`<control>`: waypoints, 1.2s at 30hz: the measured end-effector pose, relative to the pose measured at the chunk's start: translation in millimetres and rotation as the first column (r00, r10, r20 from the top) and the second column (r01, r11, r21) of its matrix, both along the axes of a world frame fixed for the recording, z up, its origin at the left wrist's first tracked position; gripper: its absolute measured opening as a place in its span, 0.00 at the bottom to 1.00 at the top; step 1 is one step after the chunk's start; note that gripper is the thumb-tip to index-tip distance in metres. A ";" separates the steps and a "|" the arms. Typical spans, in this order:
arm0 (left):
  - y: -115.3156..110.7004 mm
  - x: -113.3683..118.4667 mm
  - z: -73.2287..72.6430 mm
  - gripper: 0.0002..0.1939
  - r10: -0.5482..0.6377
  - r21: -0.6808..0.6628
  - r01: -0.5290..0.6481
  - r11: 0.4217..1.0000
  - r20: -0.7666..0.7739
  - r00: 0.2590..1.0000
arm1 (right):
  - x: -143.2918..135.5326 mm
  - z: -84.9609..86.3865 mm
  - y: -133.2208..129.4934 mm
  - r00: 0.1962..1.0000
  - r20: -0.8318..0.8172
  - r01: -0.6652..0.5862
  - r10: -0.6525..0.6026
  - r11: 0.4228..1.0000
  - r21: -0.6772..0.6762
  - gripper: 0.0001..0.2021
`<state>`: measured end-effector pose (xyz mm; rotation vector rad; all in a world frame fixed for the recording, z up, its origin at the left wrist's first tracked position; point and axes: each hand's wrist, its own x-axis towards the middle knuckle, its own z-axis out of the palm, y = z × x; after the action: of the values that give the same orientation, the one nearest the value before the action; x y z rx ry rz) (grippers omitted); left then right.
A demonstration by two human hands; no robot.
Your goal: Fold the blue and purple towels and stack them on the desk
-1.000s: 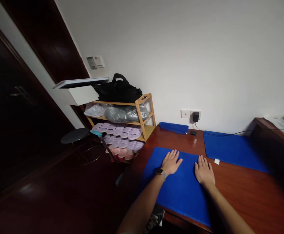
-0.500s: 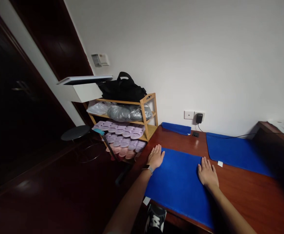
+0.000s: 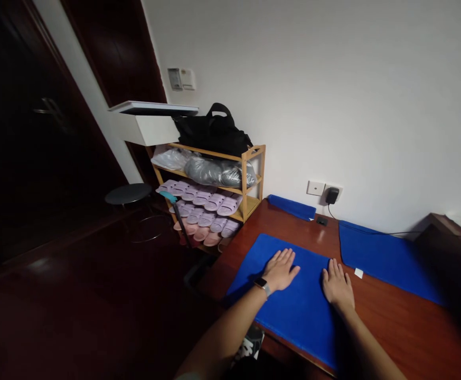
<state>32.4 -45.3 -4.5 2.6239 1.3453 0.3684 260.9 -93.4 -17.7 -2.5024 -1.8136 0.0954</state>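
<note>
A blue cloth (image 3: 293, 311) lies spread flat on the reddish-brown wooden table (image 3: 388, 311). My left hand (image 3: 281, 270), with a watch on the wrist, rests palm down on the cloth's upper middle, its fingers stretched out. At the cloth's right edge lies my right hand (image 3: 337, 285), also flat with fingers extended. Neither hand holds anything. A second blue cloth (image 3: 388, 258) with a white tag is spread to the right, and a narrow folded blue cloth (image 3: 292, 207) sits along the wall.
Left of the table stands a wooden rack (image 3: 244, 184) with purple and pink slippers (image 3: 204, 198), bagged items and a black bag (image 3: 214, 132). A round stool (image 3: 128, 194) is further left. A black plug (image 3: 332, 196) with a cable is at the wall.
My left hand has moved right, from the cloth's left edge onto its upper middle. My right hand stays at the right edge. The camera view has shifted slightly.
</note>
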 end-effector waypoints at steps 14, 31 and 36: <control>4.1 -89.8 2.6 0.38 0.245 0.047 -0.245 0.968 0.016 0.969 | 0.1 -6.5 3.9 1.000 -0.009 0.021 -0.021 1.000 0.008 0.35; 10.3 -90.8 4.0 0.38 0.246 0.024 -0.246 0.969 -0.016 0.969 | -32.0 1.3 -56.6 1.000 -0.029 -0.009 0.008 0.999 -0.037 0.35; 13.8 -97.4 13.8 0.38 0.237 0.007 -0.237 0.971 -0.070 0.969 | -35.9 11.6 -57.8 0.998 -0.067 -0.020 0.018 0.999 -0.032 0.34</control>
<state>-65.0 -31.5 9.3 2.5008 1.6883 0.3083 225.0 -151.2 -6.1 -2.4723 -1.8248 0.2093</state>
